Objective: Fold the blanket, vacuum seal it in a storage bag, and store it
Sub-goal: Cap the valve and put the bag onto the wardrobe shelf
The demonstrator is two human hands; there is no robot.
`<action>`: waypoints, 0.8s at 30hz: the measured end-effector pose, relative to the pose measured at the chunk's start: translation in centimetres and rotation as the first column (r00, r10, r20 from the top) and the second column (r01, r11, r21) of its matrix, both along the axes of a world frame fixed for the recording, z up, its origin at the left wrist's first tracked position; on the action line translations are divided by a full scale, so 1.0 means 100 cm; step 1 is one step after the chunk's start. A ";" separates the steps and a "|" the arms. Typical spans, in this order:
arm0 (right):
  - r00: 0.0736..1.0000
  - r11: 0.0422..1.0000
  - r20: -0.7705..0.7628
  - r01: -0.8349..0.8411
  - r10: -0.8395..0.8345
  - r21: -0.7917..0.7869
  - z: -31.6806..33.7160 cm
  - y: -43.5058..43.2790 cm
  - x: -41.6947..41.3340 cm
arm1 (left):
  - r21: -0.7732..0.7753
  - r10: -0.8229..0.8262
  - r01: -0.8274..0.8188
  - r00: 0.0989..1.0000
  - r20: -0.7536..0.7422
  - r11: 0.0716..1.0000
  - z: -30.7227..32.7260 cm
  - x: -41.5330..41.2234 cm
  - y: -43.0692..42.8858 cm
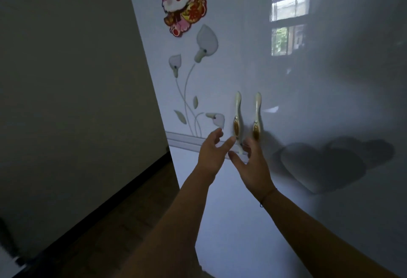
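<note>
White wardrobe (297, 106), twin handles (237, 110) beside left hand (210, 153), right hand (253, 168), fingers (229, 143) loosely spread.

Two bare forearms are showing, leading to the left hand (212, 154) and right hand (253, 167). The right wrist is wearing a thin dark cord bracelet (267, 196), a short end hanging loose.

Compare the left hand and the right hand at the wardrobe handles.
The right hand has a thin dark cord at its wrist; the left hand has a bare wrist. The left hand sits left of the left handle; the right hand lies lower, its fingers overlapping the foot of the right handle. Shared: both are open with spread fingers and plainly grip nothing.
</note>
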State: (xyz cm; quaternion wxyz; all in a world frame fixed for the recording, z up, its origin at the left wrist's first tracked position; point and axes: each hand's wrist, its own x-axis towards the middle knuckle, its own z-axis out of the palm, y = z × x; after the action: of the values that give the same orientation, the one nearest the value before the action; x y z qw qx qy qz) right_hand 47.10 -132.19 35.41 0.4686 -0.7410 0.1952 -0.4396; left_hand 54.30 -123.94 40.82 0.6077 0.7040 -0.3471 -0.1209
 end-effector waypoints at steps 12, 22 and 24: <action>0.991 0.998 0.130 0.023 -0.031 0.062 -0.029 -0.039 0.073 | -0.009 -0.201 0.201 0.977 -0.075 0.979 -0.008 0.059 -0.059; 0.991 0.986 0.068 0.110 -0.119 0.123 -0.044 0.021 0.049 | -0.090 -0.330 0.322 0.938 -0.105 0.943 -0.013 0.071 0.026; 0.992 0.990 0.073 0.092 -0.100 0.104 -0.041 0.049 0.049 | -0.098 -0.319 0.310 0.942 -0.101 0.946 -0.015 0.073 0.054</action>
State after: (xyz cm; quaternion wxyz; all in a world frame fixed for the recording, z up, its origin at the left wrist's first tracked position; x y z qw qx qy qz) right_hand 51.98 -127.31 31.30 0.4909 -0.6886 0.2340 -0.4797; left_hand 61.65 -118.49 39.30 0.6275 0.6063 -0.4238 -0.2430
